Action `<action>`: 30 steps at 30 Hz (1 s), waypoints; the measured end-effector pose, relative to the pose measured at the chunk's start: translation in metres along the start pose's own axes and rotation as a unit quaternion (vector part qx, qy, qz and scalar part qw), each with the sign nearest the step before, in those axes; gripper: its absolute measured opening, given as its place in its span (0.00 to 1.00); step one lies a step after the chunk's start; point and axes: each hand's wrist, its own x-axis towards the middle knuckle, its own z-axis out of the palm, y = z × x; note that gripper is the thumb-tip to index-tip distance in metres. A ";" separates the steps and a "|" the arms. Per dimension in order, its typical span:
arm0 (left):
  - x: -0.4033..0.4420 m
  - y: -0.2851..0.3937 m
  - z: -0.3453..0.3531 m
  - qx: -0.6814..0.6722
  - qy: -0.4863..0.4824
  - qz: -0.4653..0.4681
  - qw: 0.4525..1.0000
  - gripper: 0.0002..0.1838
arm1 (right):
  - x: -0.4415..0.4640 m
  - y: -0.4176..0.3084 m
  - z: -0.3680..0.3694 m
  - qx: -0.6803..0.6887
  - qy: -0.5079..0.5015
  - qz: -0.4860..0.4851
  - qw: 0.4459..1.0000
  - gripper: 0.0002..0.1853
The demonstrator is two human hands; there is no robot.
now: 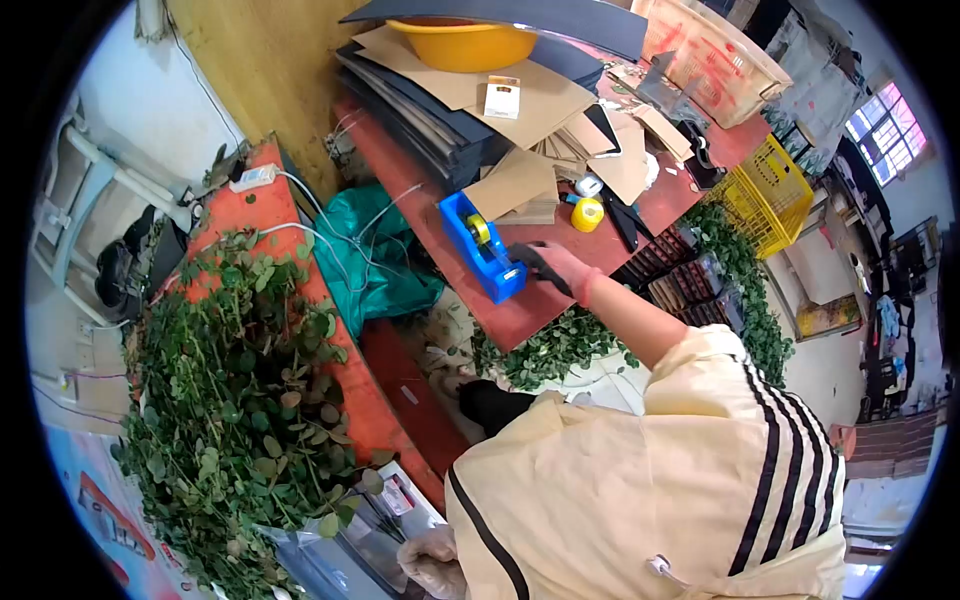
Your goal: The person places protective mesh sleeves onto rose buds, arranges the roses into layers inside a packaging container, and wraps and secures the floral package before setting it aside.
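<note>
My right hand (552,270), in a pink glove with dark fingers, reaches to the cutter end of a blue tape dispenser (484,248) on the red table (520,318). Its fingers are stretched out and slightly apart, with no strip of tape visible between them. A yellow roll of tape (587,214) and black scissors (628,222) lie beyond this hand. At the bottom, a crumpled pale shape (434,563) lies beside the beige jacket; whether it is my left hand or a cuff cannot be made out.
Leafy stems (240,400) cover the orange bench (372,425) at left. Cardboard sheets (545,100) and a yellow basin (465,48) are stacked at the table's back. A yellow crate (770,195) stands right of the table; a green bag (375,265) hangs at its left.
</note>
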 end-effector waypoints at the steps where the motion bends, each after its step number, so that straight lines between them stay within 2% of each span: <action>1: -0.005 0.001 -0.003 0.000 -0.006 0.006 1.000 0.25 | 0.011 0.008 0.001 -0.022 -0.060 0.009 0.998 0.14; 2: -0.005 0.002 0.003 0.008 -0.001 0.010 1.000 0.25 | 0.021 0.011 0.006 -0.047 -0.122 0.016 0.991 0.13; 3: -0.009 0.002 0.007 0.015 0.009 0.016 1.000 0.25 | 0.031 0.015 0.010 -0.045 -0.128 0.013 0.991 0.13; 5: -0.013 0.005 0.017 0.032 0.027 0.027 0.999 0.24 | 0.025 0.014 0.023 -0.002 -0.028 0.028 0.999 0.13; 7: -0.015 0.006 0.024 0.042 0.041 0.035 0.998 0.24 | 0.016 0.020 0.024 0.025 -0.019 0.019 0.999 0.11; 9: -0.021 0.007 0.027 0.050 0.057 0.042 0.996 0.24 | 0.012 0.031 0.028 0.019 0.138 -0.065 0.988 0.10; 10: -0.023 0.008 0.029 0.054 0.063 0.045 0.996 0.24 | 0.006 0.037 0.028 0.018 0.134 -0.066 0.989 0.10; 11: -0.023 0.008 0.031 0.058 0.068 0.048 0.995 0.23 | -0.004 0.043 0.029 -0.128 0.207 -0.180 0.953 0.08; 12: -0.023 0.010 0.033 0.061 0.071 0.051 0.994 0.23 | -0.012 0.048 0.030 -0.267 0.273 -0.288 0.878 0.08; 13: -0.025 0.010 0.034 0.064 0.074 0.053 0.994 0.23 | -0.022 0.048 0.034 -0.266 0.272 -0.290 0.878 0.08; 14: -0.027 0.010 0.037 0.066 0.079 0.055 0.993 0.23 | -0.035 0.043 0.036 -0.136 0.192 -0.155 0.959 0.07; 15: -0.026 0.010 0.038 0.068 0.083 0.058 0.992 0.23 | -0.043 0.041 0.036 -0.001 0.102 -0.013 0.995 0.07; 16: -0.029 0.010 0.039 0.074 0.084 0.062 0.992 0.23 | -0.039 0.045 0.035 0.035 0.089 0.026 0.995 0.07; 20: -0.033 0.014 0.037 0.137 0.077 0.086 0.984 0.25 | -0.034 0.054 0.033 0.015 0.107 0.057 0.993 0.08; 22: -0.037 0.019 0.034 0.110 0.070 0.077 0.988 0.25 | -0.029 0.051 0.029 -0.106 0.100 0.028 0.989 0.11; 23: -0.039 0.022 0.033 0.081 0.065 0.066 0.992 0.24 | -0.020 0.051 0.023 -0.386 0.119 -0.092 0.910 0.16; 24: -0.041 0.026 0.032 0.078 0.069 0.069 0.992 0.24 | -0.006 0.042 0.014 -0.566 0.027 -0.056 0.822 0.20; 25: -0.045 0.030 0.029 0.084 0.064 0.070 0.992 0.23 | -0.011 0.014 0.012 -0.632 -0.063 0.003 0.772 0.20; 26: -0.050 0.035 0.027 0.093 0.065 0.081 0.990 0.23 | 0.010 0.030 -0.004 -0.763 -0.193 -0.078 0.612 0.18; 28: -0.066 0.040 0.028 0.151 0.079 0.128 0.977 0.22 | -0.004 -0.005 0.026 -0.853 -0.216 0.071 0.470 0.13; 29: -0.074 0.042 0.028 0.201 0.086 0.161 0.962 0.22 | -0.020 -0.034 0.041 -0.815 -0.257 0.037 0.518 0.14; 30: -0.075 0.047 0.038 0.283 0.100 0.176 0.938 0.22 | -0.046 -0.069 0.081 -0.752 -0.295 0.031 0.588 0.16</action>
